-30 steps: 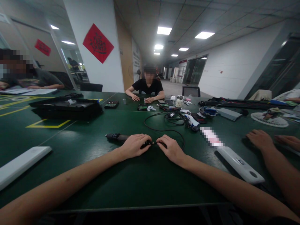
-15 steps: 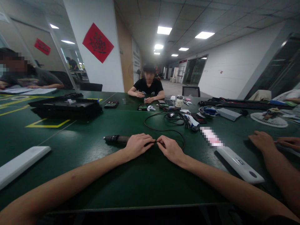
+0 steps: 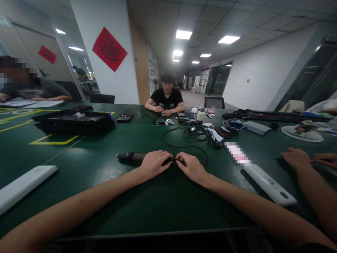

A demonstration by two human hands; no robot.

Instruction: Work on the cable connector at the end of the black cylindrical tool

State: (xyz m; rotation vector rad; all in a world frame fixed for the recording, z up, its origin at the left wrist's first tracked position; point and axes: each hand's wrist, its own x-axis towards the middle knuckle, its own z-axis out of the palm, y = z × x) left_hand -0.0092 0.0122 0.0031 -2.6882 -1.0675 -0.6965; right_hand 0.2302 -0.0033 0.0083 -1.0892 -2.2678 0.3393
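An electric screwdriver point(image 3: 131, 157) lies on the green table with its bit end pointing left. My left hand point(image 3: 157, 161) is closed over its rear part, hiding that end. Close by on the right, my right hand point(image 3: 191, 165) pinches a black cable point(image 3: 206, 154) near the screwdriver's tail. A short dark piece shows in the small gap between my fingertips; whether the cable's plug is seated cannot be made out. From my right hand the cable loops back across the table.
White long casings lie at left point(image 3: 28, 184) and right point(image 3: 270, 184). A black tray-like housing point(image 3: 73, 121) stands back left. Cables and parts point(image 3: 196, 131) are heaped beyond my hands. A co-worker's hand point(image 3: 296, 158) rests at right; another person point(image 3: 165, 98) sits opposite.
My hands stay nearly in place, fingertips shifting very slightly at the cable joint. The co-worker's hand at right has moved a little to the right. The person opposite has shifted their hands slightly.
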